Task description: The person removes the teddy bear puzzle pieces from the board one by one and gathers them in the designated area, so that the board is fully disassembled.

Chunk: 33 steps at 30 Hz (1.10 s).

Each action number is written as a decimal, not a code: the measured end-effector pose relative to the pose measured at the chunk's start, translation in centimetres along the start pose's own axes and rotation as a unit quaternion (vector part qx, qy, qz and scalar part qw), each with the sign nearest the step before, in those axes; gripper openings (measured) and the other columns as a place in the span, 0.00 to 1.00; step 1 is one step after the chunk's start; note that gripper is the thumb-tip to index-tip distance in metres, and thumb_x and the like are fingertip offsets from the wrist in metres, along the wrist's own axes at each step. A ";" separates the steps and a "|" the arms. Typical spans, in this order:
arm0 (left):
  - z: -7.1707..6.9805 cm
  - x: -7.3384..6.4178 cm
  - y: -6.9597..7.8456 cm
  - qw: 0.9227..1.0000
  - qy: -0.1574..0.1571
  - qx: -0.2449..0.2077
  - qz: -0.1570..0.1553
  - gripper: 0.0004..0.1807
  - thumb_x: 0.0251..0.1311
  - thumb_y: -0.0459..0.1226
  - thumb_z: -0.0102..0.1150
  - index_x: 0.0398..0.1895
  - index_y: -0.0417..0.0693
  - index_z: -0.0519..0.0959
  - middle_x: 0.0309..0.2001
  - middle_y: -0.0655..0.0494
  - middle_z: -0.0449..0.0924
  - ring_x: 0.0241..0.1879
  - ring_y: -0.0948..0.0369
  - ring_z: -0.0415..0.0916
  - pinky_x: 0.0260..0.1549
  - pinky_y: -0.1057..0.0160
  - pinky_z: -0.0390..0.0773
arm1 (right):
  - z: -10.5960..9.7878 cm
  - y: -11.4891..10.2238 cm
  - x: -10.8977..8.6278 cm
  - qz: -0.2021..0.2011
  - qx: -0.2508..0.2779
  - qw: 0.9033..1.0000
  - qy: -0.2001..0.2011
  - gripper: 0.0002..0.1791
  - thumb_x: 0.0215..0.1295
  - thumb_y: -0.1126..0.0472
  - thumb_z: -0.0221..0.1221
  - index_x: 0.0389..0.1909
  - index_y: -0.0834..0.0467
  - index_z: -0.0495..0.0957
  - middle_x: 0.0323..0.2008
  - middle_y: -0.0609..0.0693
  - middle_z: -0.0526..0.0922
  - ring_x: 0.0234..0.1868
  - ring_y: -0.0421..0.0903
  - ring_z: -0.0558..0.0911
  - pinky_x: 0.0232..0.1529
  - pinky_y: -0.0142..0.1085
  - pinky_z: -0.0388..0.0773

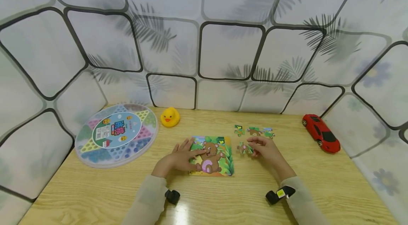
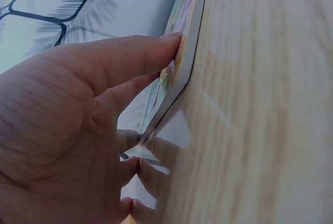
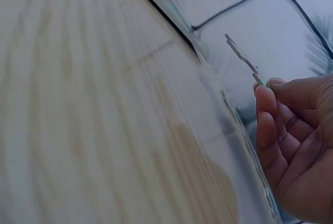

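A bear jigsaw puzzle lies flat on the table, its picture whole as far as it shows. My left hand rests on its left side with fingers spread; in the left wrist view the thumb presses on the edge of the board. Just right of the board, my right hand pinches a puzzle piece between thumb and finger. The right wrist view shows that puzzle piece edge-on, lifted off the table. Behind it lie loose puzzle pieces in a row.
A round board game in clear packaging lies at the left. A yellow rubber duck stands near the back wall, and a red toy car sits at the far right. Patterned cloth rises behind the wooden table.
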<state>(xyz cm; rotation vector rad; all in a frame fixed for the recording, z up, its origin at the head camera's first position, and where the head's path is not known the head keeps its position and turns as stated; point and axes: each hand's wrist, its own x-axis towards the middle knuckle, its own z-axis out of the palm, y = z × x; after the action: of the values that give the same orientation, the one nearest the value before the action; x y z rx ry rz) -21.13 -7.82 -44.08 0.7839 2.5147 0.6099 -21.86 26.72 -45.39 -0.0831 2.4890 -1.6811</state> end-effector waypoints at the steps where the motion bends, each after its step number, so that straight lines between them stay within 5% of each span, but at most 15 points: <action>1: 0.0 0.0 0.0 1.000 0.001 0.000 0.000 0.34 0.60 0.56 0.56 0.70 0.66 0.63 0.74 0.39 0.32 0.73 0.44 0.28 0.65 0.36 0.34 | -0.4 0.1 0.0 0.001 -0.001 1.000 0.005 0.16 0.67 0.65 0.56 0.51 0.72 0.74 0.25 0.49 0.78 0.20 0.40 0.76 0.24 0.32 0.77; 15: 0.1 0.0 -0.2 1.000 0.001 -0.010 -0.004 0.33 0.60 0.55 0.57 0.70 0.67 0.63 0.74 0.39 0.31 0.73 0.45 0.27 0.65 0.37 0.33 | -6.6 2.8 0.5 0.019 0.017 0.995 0.099 0.22 0.68 0.60 0.56 0.54 0.73 0.71 0.23 0.39 0.77 0.21 0.35 0.75 0.24 0.30 0.76; 22: -0.1 -0.2 0.1 1.000 0.002 -0.015 -0.001 0.34 0.60 0.55 0.57 0.70 0.65 0.63 0.74 0.38 0.31 0.73 0.44 0.27 0.65 0.37 0.33 | -9.6 3.8 0.7 0.065 0.041 0.984 0.159 0.13 0.68 0.60 0.55 0.49 0.63 0.75 0.20 0.38 0.75 0.20 0.34 0.74 0.23 0.28 0.76; 33: -0.2 -0.3 0.3 1.000 -0.001 -0.011 0.010 0.34 0.60 0.55 0.56 0.70 0.63 0.62 0.74 0.37 0.32 0.73 0.43 0.27 0.64 0.36 0.33 | -11.7 4.5 1.6 0.105 0.006 0.971 0.213 0.18 0.71 0.60 0.51 0.55 0.68 0.70 0.20 0.40 0.72 0.19 0.34 0.73 0.22 0.28 0.76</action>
<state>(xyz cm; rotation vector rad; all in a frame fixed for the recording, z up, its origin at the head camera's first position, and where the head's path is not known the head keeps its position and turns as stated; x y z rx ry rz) -20.92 -7.83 -43.73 0.8008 2.4977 0.6420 -24.96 38.95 -45.34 0.5826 2.6539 -1.7722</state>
